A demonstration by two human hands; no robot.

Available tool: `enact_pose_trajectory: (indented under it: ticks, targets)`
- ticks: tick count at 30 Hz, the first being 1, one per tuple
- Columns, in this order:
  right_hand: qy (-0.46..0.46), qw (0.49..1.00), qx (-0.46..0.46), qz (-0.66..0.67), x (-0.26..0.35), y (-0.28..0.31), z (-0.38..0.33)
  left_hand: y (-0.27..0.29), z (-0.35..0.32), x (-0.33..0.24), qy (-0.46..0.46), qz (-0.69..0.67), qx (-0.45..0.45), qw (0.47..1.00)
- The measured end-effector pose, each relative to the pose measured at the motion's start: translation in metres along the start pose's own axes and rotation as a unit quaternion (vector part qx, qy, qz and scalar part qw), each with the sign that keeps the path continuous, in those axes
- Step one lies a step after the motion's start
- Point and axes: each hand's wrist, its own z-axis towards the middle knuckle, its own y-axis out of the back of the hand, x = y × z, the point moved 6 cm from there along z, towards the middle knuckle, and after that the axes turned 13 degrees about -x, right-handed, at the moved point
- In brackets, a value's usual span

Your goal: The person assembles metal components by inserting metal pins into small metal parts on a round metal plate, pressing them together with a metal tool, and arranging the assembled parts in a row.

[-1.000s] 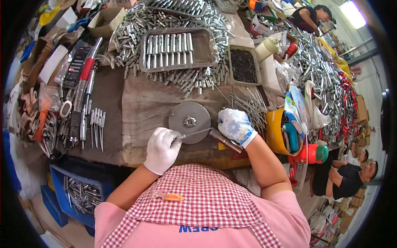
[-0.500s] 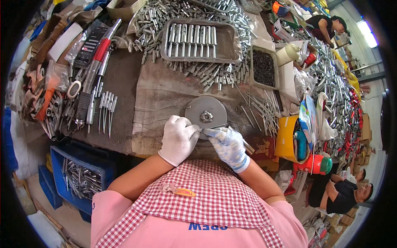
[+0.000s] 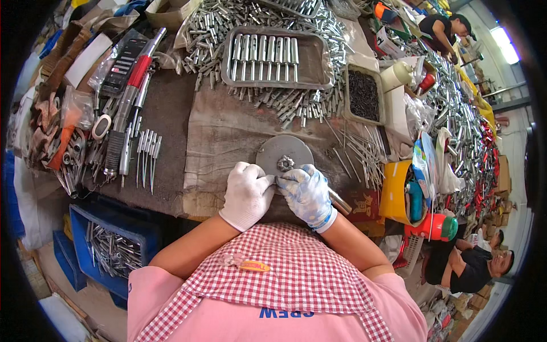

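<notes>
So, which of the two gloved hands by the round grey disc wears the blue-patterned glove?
The right hand, on the side nearer the yellow container: its white fabric glove carries blue patches, whereas the left hand wears a plain white glove.

- Grey round disc (image 3: 274,150), lying flat before me, knobbly metal hub (image 3: 285,163) at its centre.
- Silver tube (image 3: 341,203), slanted, one end showing beside my right hand (image 3: 306,196).
- Small piece (image 3: 277,183), pinched between that and my left hand (image 3: 247,195), mostly hidden.
</notes>
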Motion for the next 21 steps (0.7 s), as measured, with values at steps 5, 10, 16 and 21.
enact_pose_trajectory:
  ticks: [5,10,16,21]
  targets:
    - [-0.029,0.994,0.091,-0.046,0.002,-0.002,0.021,-0.004,0.0,0.003,-0.011,-0.004,0.013,1.0]
    - [-0.003,0.982,0.187,-0.041,-0.007,-0.016,0.034,-0.005,0.002,0.001,-0.036,-0.003,-0.011,0.999]
    - [0.02,0.976,0.212,-0.045,-0.005,-0.021,0.037,-0.006,0.001,0.0,-0.038,0.011,-0.009,0.999]
    - [0.003,0.992,0.123,-0.024,-0.005,-0.011,0.021,-0.006,-0.003,0.002,-0.027,0.003,-0.012,1.0]
